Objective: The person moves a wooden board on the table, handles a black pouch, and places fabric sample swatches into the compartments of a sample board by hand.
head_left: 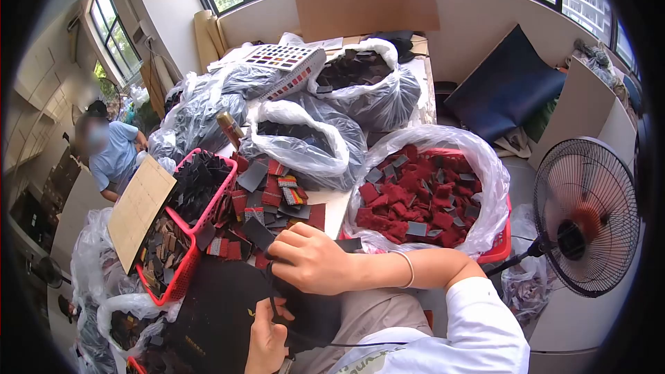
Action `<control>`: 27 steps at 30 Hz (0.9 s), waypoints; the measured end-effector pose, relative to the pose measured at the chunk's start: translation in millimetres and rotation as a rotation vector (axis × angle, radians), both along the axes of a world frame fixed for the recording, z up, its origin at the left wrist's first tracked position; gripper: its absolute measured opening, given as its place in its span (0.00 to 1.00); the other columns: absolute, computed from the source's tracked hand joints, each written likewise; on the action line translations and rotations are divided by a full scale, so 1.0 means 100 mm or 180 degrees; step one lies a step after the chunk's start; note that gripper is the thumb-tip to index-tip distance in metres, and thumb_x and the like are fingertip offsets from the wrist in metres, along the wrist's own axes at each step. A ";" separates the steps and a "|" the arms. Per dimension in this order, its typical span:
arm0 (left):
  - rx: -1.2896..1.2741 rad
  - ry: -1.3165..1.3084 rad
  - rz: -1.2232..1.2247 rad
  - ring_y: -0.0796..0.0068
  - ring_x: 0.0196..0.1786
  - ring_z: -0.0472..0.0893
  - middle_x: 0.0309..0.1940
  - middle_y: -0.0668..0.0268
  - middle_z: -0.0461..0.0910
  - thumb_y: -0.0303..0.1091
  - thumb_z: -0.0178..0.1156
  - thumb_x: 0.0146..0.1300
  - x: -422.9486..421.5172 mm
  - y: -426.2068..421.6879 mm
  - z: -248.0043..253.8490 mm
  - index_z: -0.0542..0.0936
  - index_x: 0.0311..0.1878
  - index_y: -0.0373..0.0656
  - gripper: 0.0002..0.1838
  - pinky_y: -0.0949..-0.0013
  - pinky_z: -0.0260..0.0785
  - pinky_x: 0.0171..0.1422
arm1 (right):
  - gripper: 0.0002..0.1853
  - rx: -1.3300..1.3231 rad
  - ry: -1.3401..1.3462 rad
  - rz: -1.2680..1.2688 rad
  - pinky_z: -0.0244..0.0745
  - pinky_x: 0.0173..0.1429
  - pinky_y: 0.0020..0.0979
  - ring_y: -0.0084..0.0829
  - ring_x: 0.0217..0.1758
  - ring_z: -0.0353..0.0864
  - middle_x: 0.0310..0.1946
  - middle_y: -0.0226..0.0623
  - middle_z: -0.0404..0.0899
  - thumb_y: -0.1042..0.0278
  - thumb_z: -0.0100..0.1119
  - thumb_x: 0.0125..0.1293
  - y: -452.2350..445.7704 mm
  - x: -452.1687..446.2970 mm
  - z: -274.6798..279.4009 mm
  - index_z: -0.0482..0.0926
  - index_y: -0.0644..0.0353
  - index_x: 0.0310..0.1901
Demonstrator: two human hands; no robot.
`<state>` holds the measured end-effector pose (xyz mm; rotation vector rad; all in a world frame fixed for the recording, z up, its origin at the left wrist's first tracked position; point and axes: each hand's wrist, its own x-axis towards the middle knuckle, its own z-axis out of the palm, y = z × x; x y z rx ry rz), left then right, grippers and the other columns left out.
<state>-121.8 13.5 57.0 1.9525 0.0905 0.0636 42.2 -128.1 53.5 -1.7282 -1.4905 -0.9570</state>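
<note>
My right hand, with a pale band at the wrist, reaches in from the right, its fingers curled together. Below it, my left hand is closed with the thumb up. Between them runs a thin dark strip that both hands seem to grip; its kind is unclear. A dark grey swatch lies at my right fingertips, where I cannot tell whether it is held. Beyond it spreads a pile of small red and grey fabric swatches, some with striped edges. Under my hands is a large black surface.
At the right stands a red basket lined with plastic, full of red and grey pieces. Pink baskets hold dark pieces. Plastic bags and a colour chart cover the table. A fan stands right; another person is left.
</note>
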 end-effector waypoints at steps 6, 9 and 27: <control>-0.1576 0.0928 -0.0207 0.74 0.25 0.76 0.37 0.58 0.79 0.70 0.36 0.69 0.35 0.58 0.05 0.71 0.59 0.37 0.41 0.75 0.66 0.22 | 0.08 -0.0102 0.0173 0.0559 0.65 0.43 0.32 0.32 0.41 0.71 0.35 0.34 0.70 0.62 0.59 0.47 0.71 0.57 -0.02 0.76 0.56 0.26; -0.1886 0.1154 -0.0164 0.79 0.21 0.71 0.32 0.62 0.77 0.80 0.29 0.61 0.61 0.76 0.18 0.70 0.59 0.37 0.51 0.79 0.60 0.16 | 0.08 -0.0101 0.0058 0.0955 0.65 0.42 0.32 0.31 0.41 0.71 0.33 0.33 0.69 0.62 0.59 0.47 1.13 0.83 0.05 0.77 0.57 0.24; -0.3296 -0.0025 0.2402 0.70 0.63 0.69 0.54 0.74 0.70 0.49 0.42 0.74 1.58 0.28 0.04 0.67 0.50 0.59 0.10 0.61 0.62 0.68 | 0.10 -0.1239 0.0826 0.1790 0.65 0.43 0.37 0.35 0.41 0.73 0.36 0.34 0.73 0.56 0.57 0.49 1.28 1.34 0.54 0.80 0.50 0.19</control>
